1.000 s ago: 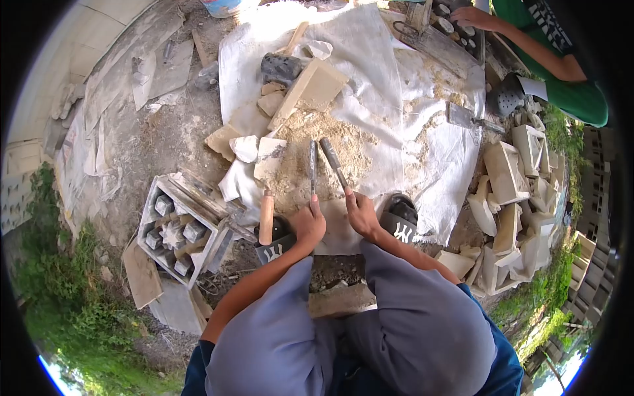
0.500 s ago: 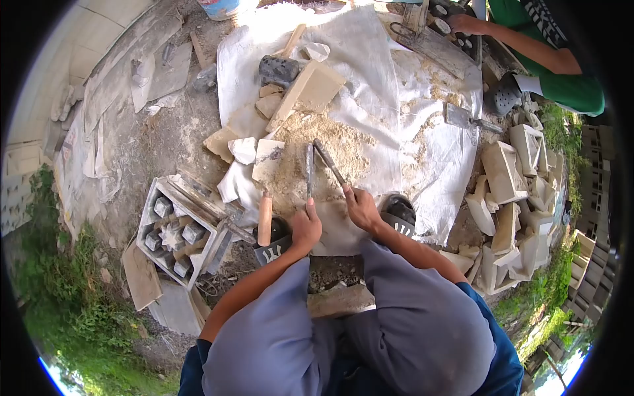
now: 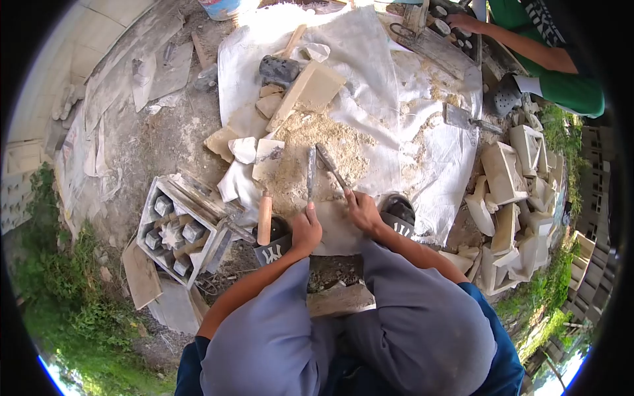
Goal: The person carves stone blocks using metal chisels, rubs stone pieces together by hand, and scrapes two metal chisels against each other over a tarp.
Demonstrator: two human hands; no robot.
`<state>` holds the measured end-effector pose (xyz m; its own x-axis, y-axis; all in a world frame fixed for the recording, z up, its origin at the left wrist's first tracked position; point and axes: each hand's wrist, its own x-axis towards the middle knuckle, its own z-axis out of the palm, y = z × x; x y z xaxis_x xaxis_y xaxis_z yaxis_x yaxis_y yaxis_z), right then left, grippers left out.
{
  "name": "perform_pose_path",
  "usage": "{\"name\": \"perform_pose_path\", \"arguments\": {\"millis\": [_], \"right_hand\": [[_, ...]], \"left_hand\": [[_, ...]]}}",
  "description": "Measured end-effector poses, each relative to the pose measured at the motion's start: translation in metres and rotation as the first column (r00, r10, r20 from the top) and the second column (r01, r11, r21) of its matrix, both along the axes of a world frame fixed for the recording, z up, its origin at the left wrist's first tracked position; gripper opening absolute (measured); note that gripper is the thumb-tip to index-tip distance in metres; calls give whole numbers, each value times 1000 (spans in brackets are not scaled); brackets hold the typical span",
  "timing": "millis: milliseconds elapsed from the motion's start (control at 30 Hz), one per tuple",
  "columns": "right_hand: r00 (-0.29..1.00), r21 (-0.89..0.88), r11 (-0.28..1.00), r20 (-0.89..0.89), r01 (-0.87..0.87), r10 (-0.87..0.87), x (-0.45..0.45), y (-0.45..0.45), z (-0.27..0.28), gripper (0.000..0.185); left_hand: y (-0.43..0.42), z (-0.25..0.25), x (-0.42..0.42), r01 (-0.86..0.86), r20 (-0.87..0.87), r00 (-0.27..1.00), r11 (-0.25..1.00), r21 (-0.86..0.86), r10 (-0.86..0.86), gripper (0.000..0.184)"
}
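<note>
My left hand (image 3: 306, 229) is closed around the lower end of a narrow, flat grey metal bar (image 3: 311, 173) that points straight away from me. A second dark metal bar (image 3: 330, 164), slanting up to the left, sits in the closed fingers of my right hand (image 3: 362, 210). The far ends of both bars come close together over pale crumbs and dust (image 3: 343, 142) on a white sheet (image 3: 376, 109). Their exact kind cannot be made out. Left of my left hand is a wooden handle (image 3: 265, 221), near my shoe.
A hexagonal mould (image 3: 175, 231) with a star-shaped core stands at left. A dark-headed mallet (image 3: 279, 70) lies by a pale block (image 3: 316, 87) and broken slabs. A trowel (image 3: 459, 117) lies at right, near piled blocks (image 3: 505, 173). Another person's hand (image 3: 464, 24) works at upper right.
The far ends of both bars have shifted very slightly toward me. Both hands keep their hold, and the other person's arm has moved a little.
</note>
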<state>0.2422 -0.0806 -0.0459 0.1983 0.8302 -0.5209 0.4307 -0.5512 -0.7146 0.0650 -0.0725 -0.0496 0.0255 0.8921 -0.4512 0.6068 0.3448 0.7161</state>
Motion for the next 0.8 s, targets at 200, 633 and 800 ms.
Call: {"name": "perform_pose_path", "arguments": {"millis": [200, 633, 800], "right_hand": [[999, -31, 999, -9, -37, 37, -6, -2, 1, 58], [1000, 39, 999, -14, 2, -1, -7, -2, 9, 59], [999, -56, 997, -8, -53, 53, -6, 12, 11, 56]], "left_hand": [[2, 0, -3, -61, 28, 998, 996, 58, 60, 59], [2, -12, -7, 39, -107, 994, 999, 0, -39, 59], [3, -2, -4, -40, -33, 999, 999, 22, 41, 59]]}}
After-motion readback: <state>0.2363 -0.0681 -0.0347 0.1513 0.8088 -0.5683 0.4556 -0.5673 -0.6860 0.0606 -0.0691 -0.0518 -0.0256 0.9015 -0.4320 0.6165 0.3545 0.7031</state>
